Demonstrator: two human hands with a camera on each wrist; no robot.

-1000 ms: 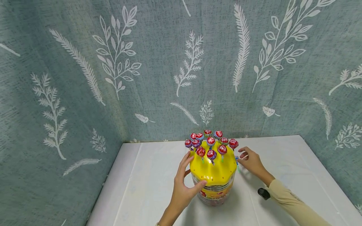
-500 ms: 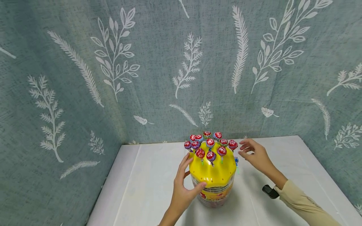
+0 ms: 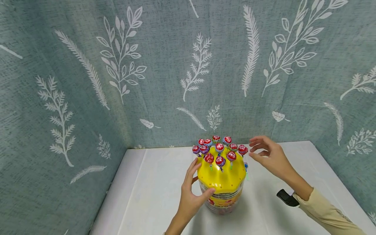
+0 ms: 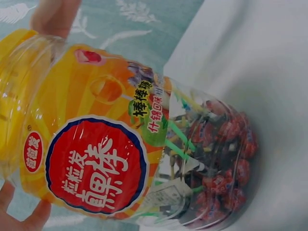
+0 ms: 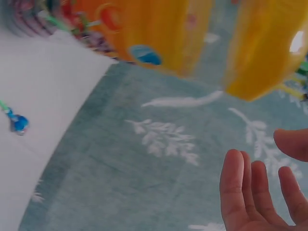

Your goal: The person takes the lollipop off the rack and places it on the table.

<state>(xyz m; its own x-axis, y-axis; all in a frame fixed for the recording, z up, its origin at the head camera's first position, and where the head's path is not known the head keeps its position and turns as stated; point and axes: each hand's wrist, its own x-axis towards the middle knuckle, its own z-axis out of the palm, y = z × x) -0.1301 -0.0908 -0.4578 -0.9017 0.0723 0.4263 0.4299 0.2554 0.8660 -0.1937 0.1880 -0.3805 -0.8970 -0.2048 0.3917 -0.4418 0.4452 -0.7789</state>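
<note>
Head camera high above, wrist cameras close beside, jar (image 4: 108,139) in all.

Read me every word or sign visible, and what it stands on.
"粒粒发 真果棒": red circle, jar label
"棒棒糖": black print, label
"什锦口味": red print, label
"粒粒发", "®": small red oval, label
Too small or blurred: lollipop wrappers; slip in jar

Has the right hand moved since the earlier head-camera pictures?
Yes. In the head view, the right hand has moved up the picture, away from the blue lollipop; it now overlaps the far edge of the table.
</note>
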